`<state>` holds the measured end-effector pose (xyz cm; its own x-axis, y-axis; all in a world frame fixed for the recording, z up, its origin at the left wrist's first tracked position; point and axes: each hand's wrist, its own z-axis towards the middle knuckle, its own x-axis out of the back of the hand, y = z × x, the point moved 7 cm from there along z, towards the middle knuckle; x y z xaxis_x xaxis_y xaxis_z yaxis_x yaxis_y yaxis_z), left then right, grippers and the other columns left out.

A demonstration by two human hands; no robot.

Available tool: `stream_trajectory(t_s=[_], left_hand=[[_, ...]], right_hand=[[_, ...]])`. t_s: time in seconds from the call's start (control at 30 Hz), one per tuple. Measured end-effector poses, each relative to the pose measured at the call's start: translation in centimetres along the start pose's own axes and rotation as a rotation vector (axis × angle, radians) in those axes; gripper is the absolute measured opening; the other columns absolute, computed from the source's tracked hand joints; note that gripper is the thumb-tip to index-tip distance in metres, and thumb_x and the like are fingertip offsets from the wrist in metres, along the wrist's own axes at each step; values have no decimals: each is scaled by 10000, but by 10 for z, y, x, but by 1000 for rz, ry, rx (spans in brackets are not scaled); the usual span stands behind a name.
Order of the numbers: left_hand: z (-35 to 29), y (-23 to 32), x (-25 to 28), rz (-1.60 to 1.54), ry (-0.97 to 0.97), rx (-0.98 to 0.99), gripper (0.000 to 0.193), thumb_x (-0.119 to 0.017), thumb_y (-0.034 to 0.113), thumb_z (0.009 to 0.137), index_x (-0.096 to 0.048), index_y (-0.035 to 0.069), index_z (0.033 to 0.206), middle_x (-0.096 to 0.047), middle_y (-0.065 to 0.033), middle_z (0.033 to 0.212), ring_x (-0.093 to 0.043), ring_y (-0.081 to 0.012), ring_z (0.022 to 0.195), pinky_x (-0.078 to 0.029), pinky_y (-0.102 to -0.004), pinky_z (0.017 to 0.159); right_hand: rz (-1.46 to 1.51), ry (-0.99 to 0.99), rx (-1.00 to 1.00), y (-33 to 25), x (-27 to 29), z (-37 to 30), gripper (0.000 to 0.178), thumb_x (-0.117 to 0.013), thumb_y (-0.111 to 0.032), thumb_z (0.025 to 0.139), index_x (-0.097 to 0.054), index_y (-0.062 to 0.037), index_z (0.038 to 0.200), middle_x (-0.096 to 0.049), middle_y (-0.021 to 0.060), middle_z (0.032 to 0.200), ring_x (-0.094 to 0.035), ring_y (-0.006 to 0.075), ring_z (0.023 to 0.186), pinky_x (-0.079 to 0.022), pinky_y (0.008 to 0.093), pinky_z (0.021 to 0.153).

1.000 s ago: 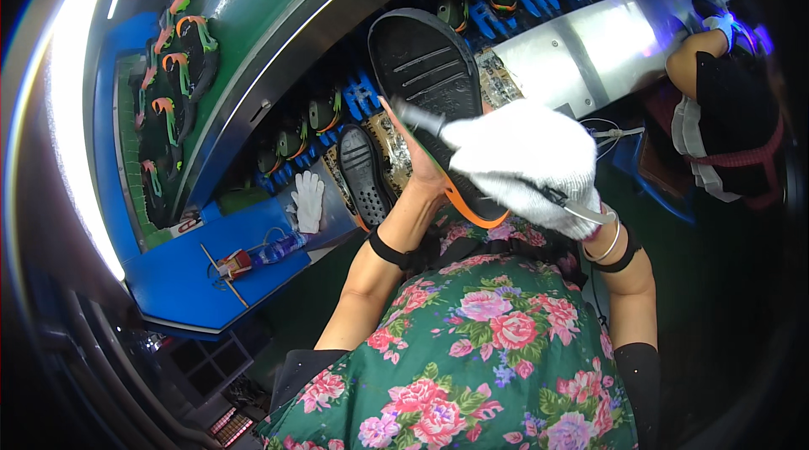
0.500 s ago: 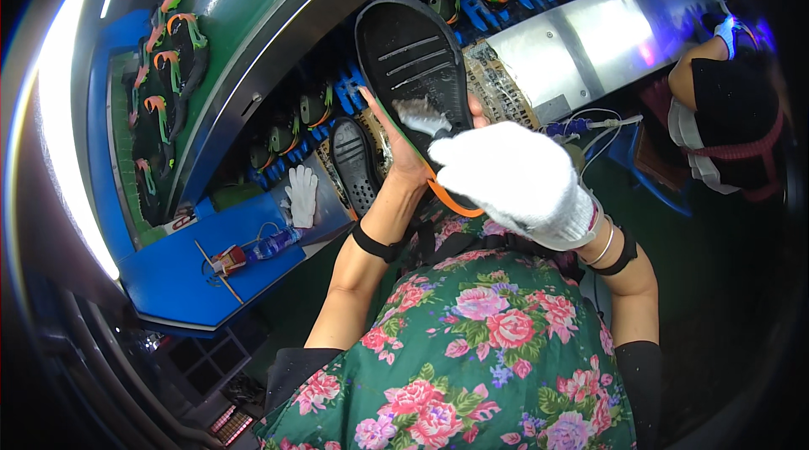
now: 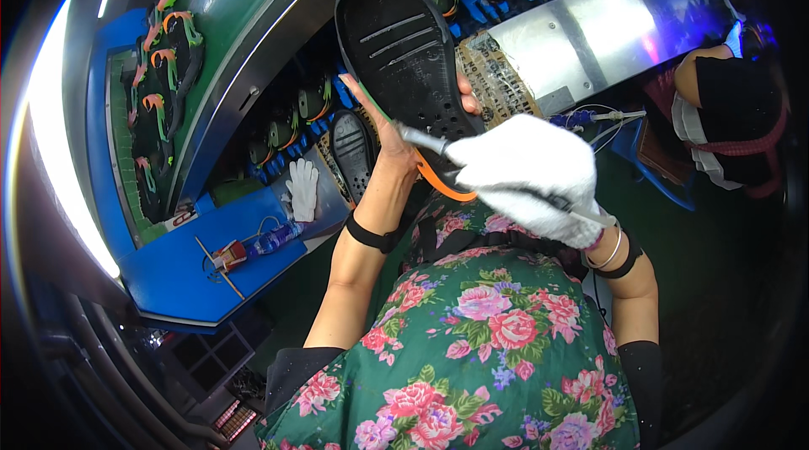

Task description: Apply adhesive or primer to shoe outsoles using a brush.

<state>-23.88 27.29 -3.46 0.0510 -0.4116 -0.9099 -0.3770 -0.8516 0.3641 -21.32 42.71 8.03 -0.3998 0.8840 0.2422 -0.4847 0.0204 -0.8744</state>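
The black shoe sole (image 3: pixel 394 45) lay in the bare left hand (image 3: pixel 393 145), which gripped it from beneath: the thumb ran up the sole's left edge, and the fingertips (image 3: pixel 468 101) curled over the right edge. Most of the sole reached beyond that hand, its toe pointing away from the wearer and its heel dropping back toward the body, just left of the right hand (image 3: pixel 527 168).

The sole's inner face was turned up — dark, with a raised rim, a few narrow bars across the forefoot and a patch of small holes toward the heel. A bright orange band curved round the heel, and a strip of green showed along the edge beside the left thumb.

The right hand, in a white knitted glove, was closed around a brush (image 3: pixel 421 140). Its pale head stuck out leftward from the gloved fingers, over the heel part and close to the left palm; whether the bristles touched the sole could not be told. The handle's end came out behind, near the right wrist.

Left of the left hand lay a second sole (image 3: pixel 352 147) — black as well, with holes — and farther left an unworn white glove (image 3: pixel 302 187).
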Motion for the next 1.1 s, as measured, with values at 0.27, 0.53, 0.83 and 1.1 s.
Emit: stream_trajectory(t_s=[0.27,0.53,0.83,1.1], left_hand=[[8,5,3,26,-37,-13,1263,-268,1054,690,-591,-21,1270,-662,-216,1034,-661,-311,862,-558,-447,814],[17,13,0,50,-47,-32,1297,-205,1058,687,-533,-1,1361,-680,-231,1020,-719,-338,853,-615,-473,775],[25,15,-2,120,-18,-1,1309,-146,1057,687,-535,2,1357,-681,-226,972,-716,-326,820,-614,-458,753],[30,16,-5,111,-57,9,1338,-152,1076,652,-550,-2,1337,-683,-232,980,-714,-331,811,-611,-454,747]], right_hand=[[-39,-19,18,-1,0,-8,274,-787,-1,790,-800,-94,1048,-781,107,1070,-744,272,919,-584,367,800],[-60,-18,23,-5,2,-7,262,-814,19,752,-790,-57,1001,-779,137,1042,-747,272,891,-589,349,769],[-122,-10,82,-6,3,-12,293,-816,-34,772,-794,-91,1058,-781,79,1030,-736,255,855,-593,346,738],[-125,10,25,1,8,-15,277,-813,-29,775,-793,-68,1048,-778,94,1008,-727,258,830,-582,351,732]])
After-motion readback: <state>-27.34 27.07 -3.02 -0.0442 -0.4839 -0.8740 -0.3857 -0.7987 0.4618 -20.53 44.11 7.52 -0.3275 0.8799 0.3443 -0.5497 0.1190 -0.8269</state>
